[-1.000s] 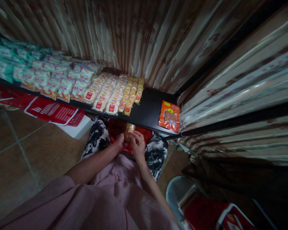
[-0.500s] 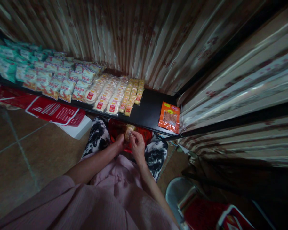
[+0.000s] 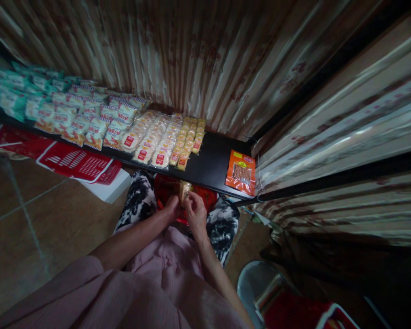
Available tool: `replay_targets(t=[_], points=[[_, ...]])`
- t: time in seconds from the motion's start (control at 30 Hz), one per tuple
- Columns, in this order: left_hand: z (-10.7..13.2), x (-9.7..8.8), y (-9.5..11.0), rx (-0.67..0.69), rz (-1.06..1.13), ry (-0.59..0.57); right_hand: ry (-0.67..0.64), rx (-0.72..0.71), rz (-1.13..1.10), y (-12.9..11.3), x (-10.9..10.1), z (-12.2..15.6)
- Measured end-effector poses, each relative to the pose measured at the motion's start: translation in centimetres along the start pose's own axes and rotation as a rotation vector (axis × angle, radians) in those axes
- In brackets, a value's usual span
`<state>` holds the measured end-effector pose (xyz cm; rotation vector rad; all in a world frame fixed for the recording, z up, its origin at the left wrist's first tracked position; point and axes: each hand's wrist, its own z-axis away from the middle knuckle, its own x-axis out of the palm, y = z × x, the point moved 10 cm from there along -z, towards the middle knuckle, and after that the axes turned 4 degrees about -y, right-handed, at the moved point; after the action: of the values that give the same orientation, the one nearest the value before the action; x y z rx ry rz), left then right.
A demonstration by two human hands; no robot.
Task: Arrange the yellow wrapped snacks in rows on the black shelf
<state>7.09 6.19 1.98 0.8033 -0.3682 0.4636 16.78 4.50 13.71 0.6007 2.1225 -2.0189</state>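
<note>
Between my knees, over a red bag or basket (image 3: 208, 197), I hold a small clear-wrapped yellowish snack pack (image 3: 185, 188). My left hand (image 3: 172, 206) is closed around its left side, with the fingers mostly hidden. My right hand (image 3: 196, 209) pinches at the pack's near right side with thumb and fingertips. On the black shelf (image 3: 210, 157) just beyond stand rows of yellow wrapped snack packs (image 3: 182, 160). To their left are rows of round white crackers in clear wrap (image 3: 144, 153). An orange packet (image 3: 240, 171) lies flat at the shelf's right end.
Blue-white snack bags (image 3: 96, 130) and teal bags (image 3: 13, 103) fill the shelf's left part. Red baskets (image 3: 82, 160) and a white box (image 3: 106, 187) sit below it. A pleated curtain (image 3: 192, 59) hangs behind. A grey stool (image 3: 253, 278) stands at lower right.
The snack pack has turned a little more upright in my hands, and my right hand has shifted slightly nearer my body. The camera view has tilted slightly.
</note>
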Motion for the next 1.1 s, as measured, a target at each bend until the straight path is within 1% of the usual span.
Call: replay_targets(t=[0.1,0.2,0.3,0.37,0.47,0.67,0.8,0.97,1.1], points=[[0.7,0.5,0.5,0.021,-0.037,0.029,-0.015,0.071,-0.005,1.0,-0.1,-0.1],[1.3,1.0,1.6,0.088,-0.112,0.017,-0.023,0.114,-0.047,1.6,-0.2,-0.2],[1.5,1.3,2.9,0.196,-0.253,0.003,-0.006,0.132,-0.062,1.5,-0.4,-0.3],[1.6,1.1,3.8,0.274,-0.403,0.036,0.001,0.144,-0.048,1.3,-0.4,-0.3],[1.8,1.1,4.9,0.346,-0.594,0.082,-0.001,0.129,-0.03,1.2,-0.3,-0.5],[2.8,1.6,6.7,0.415,-0.795,0.147,0.046,0.046,0.072,1.6,-1.0,-1.4],[3.0,2.3,7.2,0.455,-0.865,0.14,0.039,0.026,0.141,2.3,-1.3,-2.0],[3.2,3.8,8.4,0.596,-0.882,0.091,0.025,0.061,0.176,2.2,-2.1,-3.0],[3.2,5.1,9.6,0.693,-0.886,0.064,0.0,0.101,0.158,2.0,-2.6,-4.2]])
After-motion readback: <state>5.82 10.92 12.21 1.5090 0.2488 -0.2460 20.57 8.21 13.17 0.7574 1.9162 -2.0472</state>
